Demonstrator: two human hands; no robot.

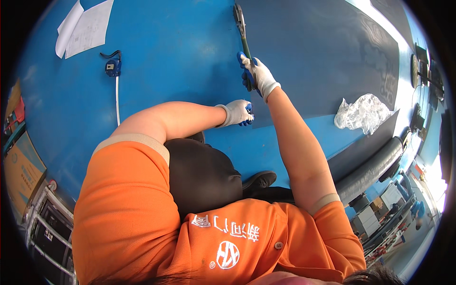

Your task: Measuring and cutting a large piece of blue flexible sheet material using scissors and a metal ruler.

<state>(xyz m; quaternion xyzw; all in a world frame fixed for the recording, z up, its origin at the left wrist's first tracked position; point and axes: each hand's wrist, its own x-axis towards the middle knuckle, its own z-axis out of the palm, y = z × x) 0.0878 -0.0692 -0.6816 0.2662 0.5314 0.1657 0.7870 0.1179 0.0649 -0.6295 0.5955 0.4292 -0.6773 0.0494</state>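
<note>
My right hand (256, 75), in a white glove with blue palm and fingertips, is wrapped round the green handles of a pair of metal shears (241, 24). The blades point away from me, along the left edge of a dark grey sheet (323, 52) spread over the blue surface (175, 52). My left hand (239, 113), gloved alike, is closed at the sheet's near left edge. Its curled fingers hide whatever they may hold.
A blue tape measure (113, 67) lies at the left, its white blade drawn toward me. Papers (88, 31) lie far left. Crumpled clear plastic (363, 114) rests on the sheet's right side, near a dark roll (373, 168). A metal frame (45, 216) and a cardboard box (23, 168) stand lower left.
</note>
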